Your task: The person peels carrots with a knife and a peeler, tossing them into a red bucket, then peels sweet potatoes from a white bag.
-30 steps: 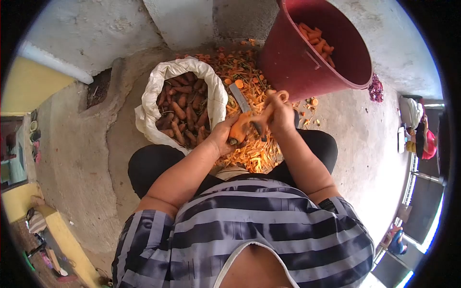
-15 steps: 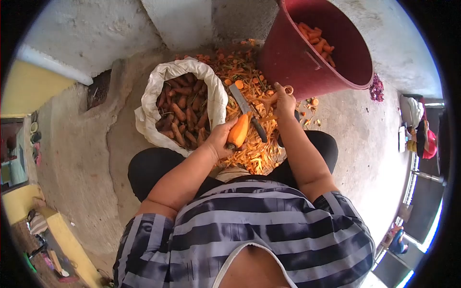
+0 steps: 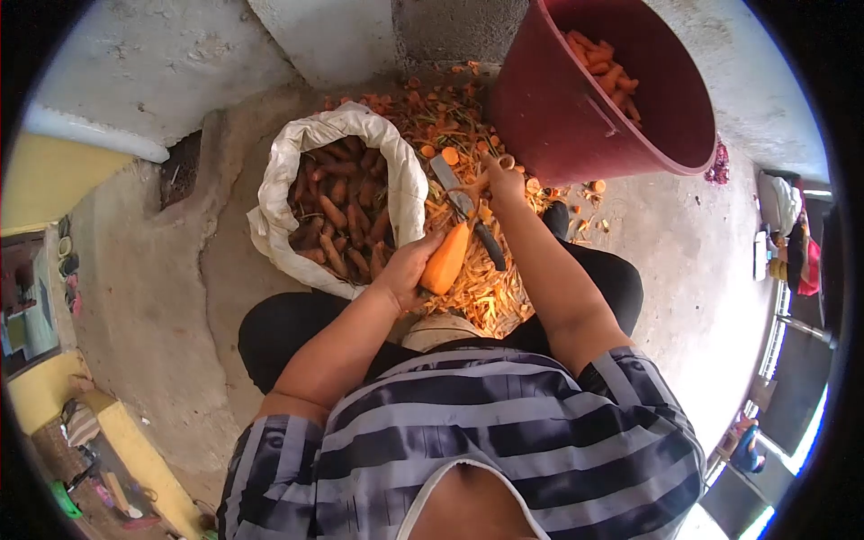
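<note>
A peeled-looking orange carrot (image 3: 447,259) is gripped at its thick end by my left hand (image 3: 409,271), its narrow end pointing up and away from me. My right hand (image 3: 506,186) is closed round the handle of a tan peeler (image 3: 470,188), whose head is just beyond the carrot's narrow end. Beneath them, a knife (image 3: 446,175) with a black handle lies on a heap of carrot peelings (image 3: 490,304). Left of my hands stands an open white sack (image 3: 409,184) of unpeeled carrots (image 3: 333,212).
A large dark red bucket (image 3: 558,126) stands tilted at the back right, with peeled carrots (image 3: 601,65) inside. Cut carrot ends (image 3: 450,155) and scraps lie on the concrete floor (image 3: 153,306). A wall (image 3: 351,45) rises behind the sack.
The carrot has turned in my left hand, so its dark stem end no longer shows. My right hand with the peeler has shifted left and slightly away from me.
</note>
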The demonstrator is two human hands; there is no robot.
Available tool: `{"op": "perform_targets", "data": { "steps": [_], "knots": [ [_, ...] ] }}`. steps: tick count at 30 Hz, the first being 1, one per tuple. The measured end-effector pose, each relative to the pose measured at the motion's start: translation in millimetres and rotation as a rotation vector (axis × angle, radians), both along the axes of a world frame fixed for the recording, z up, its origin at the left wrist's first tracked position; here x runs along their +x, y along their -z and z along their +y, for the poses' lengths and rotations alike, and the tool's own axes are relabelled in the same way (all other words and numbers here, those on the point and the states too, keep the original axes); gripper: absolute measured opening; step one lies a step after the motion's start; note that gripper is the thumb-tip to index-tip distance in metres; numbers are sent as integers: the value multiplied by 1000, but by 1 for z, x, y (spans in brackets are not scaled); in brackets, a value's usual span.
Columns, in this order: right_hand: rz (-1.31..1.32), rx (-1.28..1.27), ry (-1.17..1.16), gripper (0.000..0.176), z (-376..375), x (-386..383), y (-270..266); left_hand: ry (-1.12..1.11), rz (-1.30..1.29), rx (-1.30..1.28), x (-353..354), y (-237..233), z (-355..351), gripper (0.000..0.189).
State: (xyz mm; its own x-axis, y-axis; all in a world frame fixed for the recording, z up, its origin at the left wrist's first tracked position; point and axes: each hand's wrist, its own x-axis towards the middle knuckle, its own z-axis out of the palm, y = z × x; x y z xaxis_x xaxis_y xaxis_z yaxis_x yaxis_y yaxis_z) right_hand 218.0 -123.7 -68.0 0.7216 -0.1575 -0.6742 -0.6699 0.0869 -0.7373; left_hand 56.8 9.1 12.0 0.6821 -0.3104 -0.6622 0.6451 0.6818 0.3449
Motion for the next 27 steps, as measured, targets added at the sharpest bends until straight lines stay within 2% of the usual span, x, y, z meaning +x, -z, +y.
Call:
{"op": "perform_targets", "data": {
  "steps": [1,4,5,7,9,12,13,15,17,20,22,24,25,27],
  "knots": [
    [83,-296,-233,45,-1,1,-2,-24,17,-13,2,2,4,37],
    [215,-260,-639,63,-4,-7,32,-96,56,52,6,19,10,38],
    [71,-575,-859,63,-5,-9,72,-109,69,78,8,22,12,39],
    [42,-861,-1092,53,-8,-32,73,-95,62,109,13,21,15,38],
    [-5,-1137,-1306,57,-19,-56,98,-41,26,116,13,12,17,36],
    [-16,-1072,-1365,57,-38,-58,97,24,-150,266,11,20,14,38],
    [1,-1049,-1399,58,-40,-55,96,8,-143,209,12,20,15,44],
    [106,-996,-1509,61,-40,-45,91,22,-248,263,13,27,15,45],
    [62,-1038,-1454,61,-40,-44,81,50,-323,342,13,30,12,46],
    [-44,-1167,-1545,56,-49,-36,80,125,-419,518,16,21,8,48],
    [-50,-1026,-1416,51,-58,-37,52,200,-479,641,13,21,6,49],
    [-4,-650,-1024,47,-75,-40,9,222,-521,689,7,15,3,48],
    [139,-501,-911,37,-81,-37,9,233,-544,714,4,11,1,48],
    [45,-137,-639,31,-85,-51,-21,252,-597,769,-3,8,-2,46]
  ]
}}
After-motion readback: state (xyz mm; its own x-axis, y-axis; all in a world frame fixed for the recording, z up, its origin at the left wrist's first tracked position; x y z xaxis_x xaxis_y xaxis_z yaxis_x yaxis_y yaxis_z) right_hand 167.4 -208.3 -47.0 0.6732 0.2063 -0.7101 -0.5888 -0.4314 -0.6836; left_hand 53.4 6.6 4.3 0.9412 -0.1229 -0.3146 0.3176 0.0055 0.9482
